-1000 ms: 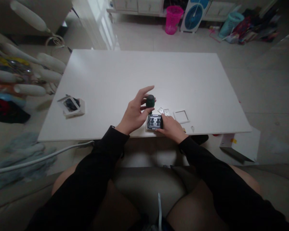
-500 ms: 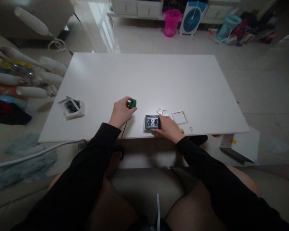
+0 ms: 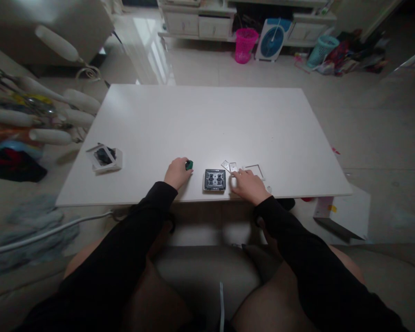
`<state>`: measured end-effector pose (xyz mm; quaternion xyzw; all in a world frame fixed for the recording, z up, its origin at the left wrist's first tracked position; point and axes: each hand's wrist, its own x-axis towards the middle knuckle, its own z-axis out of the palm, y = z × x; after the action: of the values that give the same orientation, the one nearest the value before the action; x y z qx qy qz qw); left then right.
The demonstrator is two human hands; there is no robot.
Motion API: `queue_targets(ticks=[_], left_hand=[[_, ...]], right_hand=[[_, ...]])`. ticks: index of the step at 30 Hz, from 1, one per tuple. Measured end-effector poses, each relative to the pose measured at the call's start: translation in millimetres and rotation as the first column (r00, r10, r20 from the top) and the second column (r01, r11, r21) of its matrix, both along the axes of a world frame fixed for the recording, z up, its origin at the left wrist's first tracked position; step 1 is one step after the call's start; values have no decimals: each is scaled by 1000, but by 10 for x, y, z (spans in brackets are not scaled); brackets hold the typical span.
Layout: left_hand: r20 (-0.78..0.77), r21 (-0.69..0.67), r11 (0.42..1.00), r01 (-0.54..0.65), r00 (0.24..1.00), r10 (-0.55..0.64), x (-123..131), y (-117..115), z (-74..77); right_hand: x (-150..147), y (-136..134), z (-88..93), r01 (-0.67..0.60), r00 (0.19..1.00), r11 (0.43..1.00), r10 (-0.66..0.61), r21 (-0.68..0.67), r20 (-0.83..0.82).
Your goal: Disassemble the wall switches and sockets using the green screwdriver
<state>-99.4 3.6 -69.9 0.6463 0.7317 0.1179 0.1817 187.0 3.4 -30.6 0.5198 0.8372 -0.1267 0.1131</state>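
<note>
The left hand (image 3: 179,173) is closed around a rounded green handle (image 3: 189,164) with dark parts, held low over the smooth, glossy white table (image 3: 180,120). The right hand (image 3: 251,186) has bent fingers at the near edge of some small, flat, pale rectangular plates (image 3: 233,167); I cannot tell whether it is gripping one. Between the hands, near the table's front edge, lies a squarish switch block (image 3: 214,180), its black face ridged and set with paired fittings above a pale base. A thin white frame (image 3: 262,172) lies partly hidden beyond the right hand. Far to the left stands a white box (image 3: 116,159) with dark contents. Counted: one green handle, one switch block, two plates, one frame by the right hand, one box.
</note>
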Motion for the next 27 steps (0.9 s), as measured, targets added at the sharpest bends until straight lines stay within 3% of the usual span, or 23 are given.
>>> queue_targets(ticks=[7,13,20,24,27], left_hand=[[-31,-36,999,6,999,-7,6,-26,-11],[-63,-73,997,2,998,-7,71,-59,104],[-161,-216,976,-38,987,3,154,-98,222],[-165,-275,960,-42,986,-4,164,-99,257],[-143,-243,969,-34,990,-1,159,-93,263]], right_hand=[[-129,-34,-79,12,999,1000,-12,-1,51],[-171,-32,-81,8,996,1000,-7,-9,85],[-173,-6,20,31,997,999,-28,-42,72],[-106,41,128,54,999,998,-54,-15,6],[-43,87,151,111,977,994,-105,24,-184]])
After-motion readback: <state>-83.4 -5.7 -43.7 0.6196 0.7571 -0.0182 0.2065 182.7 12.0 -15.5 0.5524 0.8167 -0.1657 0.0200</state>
